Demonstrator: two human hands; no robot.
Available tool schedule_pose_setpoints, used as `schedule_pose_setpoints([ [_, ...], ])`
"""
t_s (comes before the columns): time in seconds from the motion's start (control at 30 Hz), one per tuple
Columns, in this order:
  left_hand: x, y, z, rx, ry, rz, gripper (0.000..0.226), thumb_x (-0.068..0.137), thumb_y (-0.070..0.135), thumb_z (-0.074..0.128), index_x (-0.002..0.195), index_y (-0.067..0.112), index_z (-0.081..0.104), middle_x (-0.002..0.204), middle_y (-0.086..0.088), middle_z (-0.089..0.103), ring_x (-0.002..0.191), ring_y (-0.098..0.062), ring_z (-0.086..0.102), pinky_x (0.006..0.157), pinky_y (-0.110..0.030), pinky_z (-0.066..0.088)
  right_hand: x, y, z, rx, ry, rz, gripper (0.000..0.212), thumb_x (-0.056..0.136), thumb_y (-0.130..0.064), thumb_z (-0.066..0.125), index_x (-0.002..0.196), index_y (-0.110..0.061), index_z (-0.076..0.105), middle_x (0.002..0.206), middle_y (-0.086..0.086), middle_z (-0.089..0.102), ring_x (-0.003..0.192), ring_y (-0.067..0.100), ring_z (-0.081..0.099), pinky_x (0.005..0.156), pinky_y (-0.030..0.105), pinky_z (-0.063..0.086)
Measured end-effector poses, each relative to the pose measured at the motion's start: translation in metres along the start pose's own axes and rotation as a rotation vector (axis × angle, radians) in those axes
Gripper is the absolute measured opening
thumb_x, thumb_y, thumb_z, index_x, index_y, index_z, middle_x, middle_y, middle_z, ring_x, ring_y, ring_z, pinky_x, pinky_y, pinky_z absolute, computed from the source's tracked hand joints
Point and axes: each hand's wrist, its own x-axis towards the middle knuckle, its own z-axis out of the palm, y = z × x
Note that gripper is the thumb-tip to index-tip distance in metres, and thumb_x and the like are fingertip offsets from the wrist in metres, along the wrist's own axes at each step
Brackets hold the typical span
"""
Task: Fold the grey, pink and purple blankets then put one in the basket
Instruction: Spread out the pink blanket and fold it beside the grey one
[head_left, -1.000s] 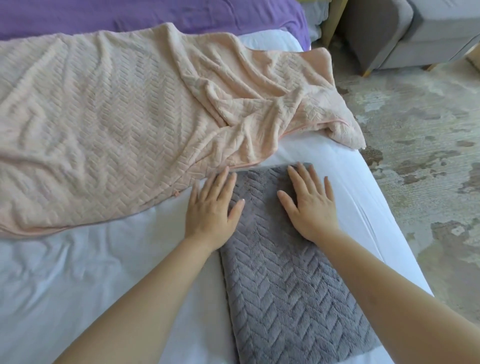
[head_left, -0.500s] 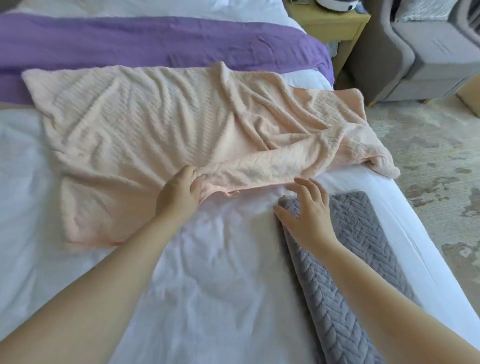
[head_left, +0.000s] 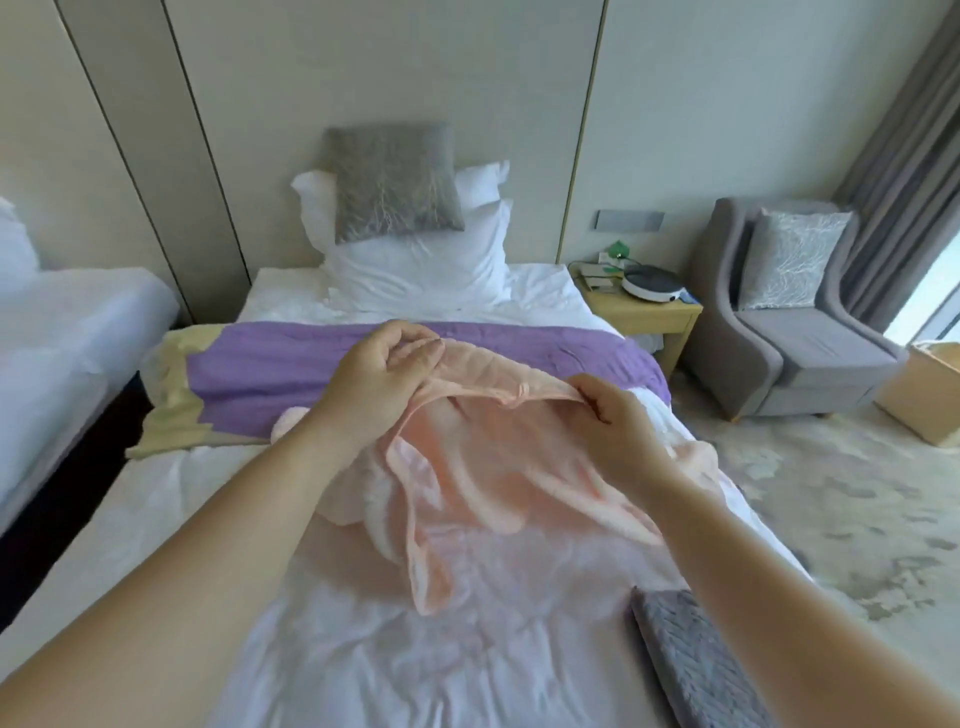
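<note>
- The bed (head_left: 332, 649) is a long rectangle under a crumpled white sheet and carries all three blankets.
- The purple blanket (head_left: 270, 374) is thin, smooth and lightly creased. It lies as a broad band from the left edge to the right edge of the bed, just below the pillows, with a pale yellow cloth (head_left: 166, 410) showing under its left end.
- The pink blanket (head_left: 467, 493) is soft and fleecy with a faint ribbed weave. Its upper hem is lifted above the middle of the bed, and the rest hangs in loose folds down to the sheet, hiding part of the purple blanket's near edge.
- A grey upholstered armchair (head_left: 789, 364) with a patterned cushion stands on the mottled carpet, off the bed's right side.
- White pillows (head_left: 415, 275) stand stacked at the head edge, with a square grey cushion (head_left: 395, 182) propped upright on them.
- The grey blanket (head_left: 691, 670) is plush with a raised herringbone pattern. It lies folded into a flat rectangle at the bed's near right corner, and the right forearm crosses over part of it.
- A pale wooden nightstand (head_left: 644, 312) sits between bed and armchair.
- A tan open-topped basket (head_left: 930, 389) sits on the carpet beside the armchair, well apart from the bed.
- The left hand (head_left: 379, 379) grips the pink hem, fingers curled round bunched cloth.
- The right hand (head_left: 618, 431) pinches the same hem further right, between thumb and fingers.
</note>
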Motion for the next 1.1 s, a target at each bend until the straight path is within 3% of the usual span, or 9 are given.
schedule_pose_setpoints([
  [0.13, -0.014, 0.027, -0.022, 0.214, -0.143, 0.054, 0.043, 0.08, 0.059, 0.061, 0.117, 0.037, 0.055, 0.11, 0.008, 0.051, 0.097, -0.003, 0.054, 0.085, -0.017, 0.043, 0.015, -0.077, -0.033, 0.316, -0.187, 0.029, 0.036, 0.083, -0.031, 0.063, 0.084, 0.005, 0.062, 0.072, 0.006, 0.054, 0.069, 0.017, 0.048, 0.063, 0.031, 0.035],
  [0.23, -0.035, 0.05, -0.009, 0.292, -0.192, 0.262, 0.061, 0.063, 0.076, 0.061, 0.114, 0.042, 0.056, 0.12, 0.011, 0.054, 0.111, -0.003, 0.05, 0.094, -0.02, 0.039, 0.02, -0.114, -0.045, 0.3, -0.256, 0.01, 0.034, 0.079, -0.028, 0.067, 0.071, 0.004, 0.056, 0.068, 0.01, 0.047, 0.066, 0.019, 0.043, 0.06, 0.03, 0.033],
  [0.3, -0.046, 0.066, -0.001, 0.189, -0.172, 0.246, 0.047, 0.059, 0.07, 0.068, 0.099, 0.047, 0.056, 0.106, 0.021, 0.059, 0.097, 0.004, 0.055, 0.081, -0.009, 0.042, 0.017, -0.128, -0.049, 0.214, -0.264, 0.003, 0.027, 0.078, -0.026, 0.068, 0.06, -0.012, 0.054, 0.057, 0.001, 0.041, 0.055, 0.011, 0.039, 0.049, 0.021, 0.031],
  [0.4, -0.054, 0.081, 0.003, 0.124, -0.061, 0.253, 0.03, 0.072, 0.041, 0.076, 0.093, 0.042, 0.053, 0.095, 0.016, 0.061, 0.085, 0.001, 0.06, 0.07, -0.013, 0.048, 0.011, -0.14, -0.06, 0.186, -0.248, 0.013, 0.028, 0.077, -0.025, 0.069, 0.055, -0.017, 0.055, 0.049, -0.007, 0.038, 0.046, 0.007, 0.036, 0.041, 0.016, 0.03],
  [0.6, -0.06, 0.122, -0.006, 0.203, 0.032, 0.32, 0.005, 0.088, 0.024, 0.065, 0.086, 0.027, 0.061, 0.087, 0.011, 0.061, 0.08, -0.004, 0.061, 0.074, -0.018, 0.047, -0.004, -0.162, -0.097, 0.27, -0.277, -0.034, 0.027, 0.071, -0.036, 0.072, 0.062, -0.015, 0.057, 0.067, 0.008, 0.041, 0.065, 0.02, 0.038, 0.056, 0.03, 0.029],
  [0.77, -0.058, 0.166, -0.023, 0.042, -0.01, 0.254, 0.009, 0.09, 0.014, 0.062, 0.082, 0.015, 0.061, 0.074, -0.003, 0.061, 0.062, -0.013, 0.064, 0.058, -0.022, 0.054, -0.008, -0.174, -0.128, 0.153, -0.192, -0.204, 0.029, 0.086, -0.028, 0.067, 0.062, -0.015, 0.057, 0.062, 0.001, 0.04, 0.062, 0.014, 0.034, 0.054, 0.027, 0.027],
  [0.93, -0.055, 0.206, -0.026, 0.035, 0.029, 0.199, 0.015, 0.092, 0.002, 0.055, 0.087, 0.008, 0.068, 0.067, -0.004, 0.066, 0.056, -0.01, 0.067, 0.056, -0.021, 0.055, -0.02, -0.172, -0.136, 0.183, -0.169, -0.326, 0.006, 0.089, -0.017, 0.066, 0.091, -0.018, 0.072, 0.084, 0.007, 0.072, 0.073, 0.013, 0.06, 0.073, 0.036, 0.053],
  [1.03, -0.056, 0.218, -0.018, -0.011, 0.063, 0.145, 0.021, 0.092, -0.001, 0.051, 0.087, 0.007, 0.069, 0.073, -0.006, 0.069, 0.062, -0.01, 0.069, 0.059, -0.021, 0.056, -0.032, -0.163, -0.125, 0.261, -0.12, -0.401, 0.017, 0.091, -0.011, 0.063, 0.094, -0.027, 0.058, 0.075, -0.005, 0.07, 0.058, 0.006, 0.056, 0.053, 0.021, 0.044],
  [1.1, -0.056, 0.224, -0.012, -0.114, 0.089, 0.083, 0.023, 0.091, -0.002, 0.05, 0.084, 0.007, 0.069, 0.071, -0.006, 0.069, 0.061, -0.007, 0.069, 0.059, -0.019, 0.056, -0.037, -0.156, -0.117, 0.271, -0.08, -0.439, 0.021, 0.092, -0.008, 0.059, 0.093, -0.029, 0.053, 0.074, -0.012, 0.066, 0.054, 0.002, 0.05, 0.052, 0.012, 0.037],
])
